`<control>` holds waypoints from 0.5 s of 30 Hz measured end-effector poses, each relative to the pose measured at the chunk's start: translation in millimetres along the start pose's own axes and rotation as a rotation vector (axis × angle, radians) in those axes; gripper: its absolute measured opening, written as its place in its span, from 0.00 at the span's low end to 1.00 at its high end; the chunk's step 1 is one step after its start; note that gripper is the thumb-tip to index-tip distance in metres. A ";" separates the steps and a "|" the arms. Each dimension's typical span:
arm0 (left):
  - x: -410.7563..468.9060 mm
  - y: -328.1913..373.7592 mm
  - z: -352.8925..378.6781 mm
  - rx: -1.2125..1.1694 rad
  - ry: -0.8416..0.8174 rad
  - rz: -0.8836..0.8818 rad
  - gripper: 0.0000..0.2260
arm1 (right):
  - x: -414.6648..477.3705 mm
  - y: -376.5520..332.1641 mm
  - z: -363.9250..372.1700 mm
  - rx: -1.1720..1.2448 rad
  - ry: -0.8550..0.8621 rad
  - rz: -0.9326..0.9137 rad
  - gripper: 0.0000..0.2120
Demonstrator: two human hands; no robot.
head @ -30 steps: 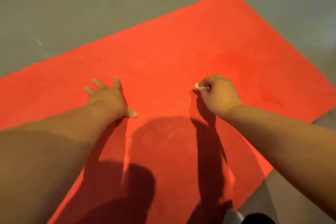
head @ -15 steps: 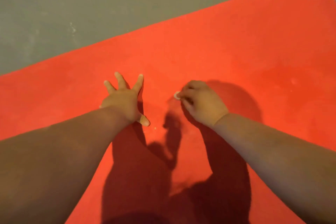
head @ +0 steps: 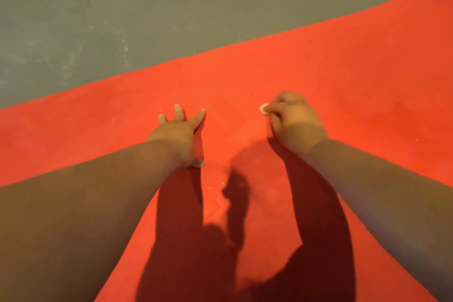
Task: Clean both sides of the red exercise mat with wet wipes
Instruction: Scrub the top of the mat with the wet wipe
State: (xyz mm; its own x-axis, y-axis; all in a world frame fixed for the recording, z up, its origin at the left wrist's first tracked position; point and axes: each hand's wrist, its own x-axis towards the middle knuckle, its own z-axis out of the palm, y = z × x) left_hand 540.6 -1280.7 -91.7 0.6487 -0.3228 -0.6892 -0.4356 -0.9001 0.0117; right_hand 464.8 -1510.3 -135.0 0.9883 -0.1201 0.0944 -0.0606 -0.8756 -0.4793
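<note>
- Grey floor (head: 98,19), dull and scuffed with pale marks, fills the far side of the room.
- The red exercise mat (head: 318,68) lies flat across it — matte, faintly mottled (dark arm shadows fall over the near part).
- Left hand (head: 175,135) rests on the mat, fingers spread straight.
- Right hand (head: 295,122) is curled, pinching a small white wet wipe (head: 264,108) wadded against the mat.

mat (head: 318,68) is a bright orange-red all over, no print on it, just a few tiny pale specks. floor (head: 98,19) is dull grey with whitish scuff marks. the wipe (head: 264,108) poking out looks off-white.
</note>
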 end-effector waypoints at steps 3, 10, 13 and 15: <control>-1.2 -21.8 -9.7 0.158 0.027 0.076 0.54 | 18.3 47.6 -35.3 0.052 0.202 0.562 0.11; 1.3 -48.5 -4.5 0.108 0.000 -0.149 0.55 | -7.8 -51.4 37.2 0.083 0.082 0.045 0.11; 3.9 -52.3 -6.2 0.060 -0.011 -0.143 0.57 | -21.7 -76.7 49.1 0.108 -0.175 -0.323 0.07; 4.0 -51.4 -6.0 0.052 -0.011 -0.141 0.57 | 0.0 -56.7 37.6 0.115 -0.236 -0.277 0.13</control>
State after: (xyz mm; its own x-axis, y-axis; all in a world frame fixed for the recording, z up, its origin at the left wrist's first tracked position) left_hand 569.4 -1237.5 -90.7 0.6986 -0.1908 -0.6896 -0.3730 -0.9196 -0.1234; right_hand 473.4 -1443.1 -140.6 0.9710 0.2362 0.0367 0.2158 -0.8000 -0.5599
